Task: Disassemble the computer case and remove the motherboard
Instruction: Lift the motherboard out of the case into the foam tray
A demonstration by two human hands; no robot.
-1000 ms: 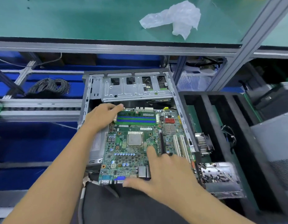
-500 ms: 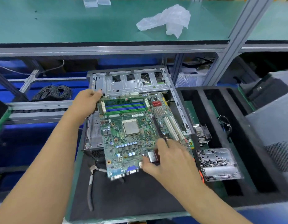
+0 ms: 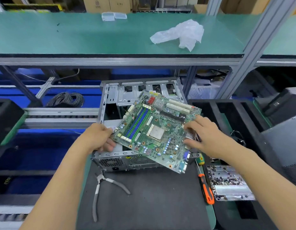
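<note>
Plainly, one open metal computer case [image 3: 114,105] sits on the worktop [image 3: 152,205] and one green motherboard [image 3: 158,130] is held tilted above it, with four blue-and-green memory slots, a square silver processor socket and two white card slots. Its left corner is pinched in the curled fingers of the left hand [image 3: 100,136]; the right hand [image 3: 205,135] grips its right edge, fingers [image 3: 192,126] lying on top. One pair of pliers [image 3: 102,188] and one orange screwdriver [image 3: 206,188] lie nearby.

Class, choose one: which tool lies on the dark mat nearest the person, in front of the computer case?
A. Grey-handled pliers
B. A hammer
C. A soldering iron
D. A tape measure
A: grey-handled pliers lie on the dark mat, just in front of the computer case.
</note>
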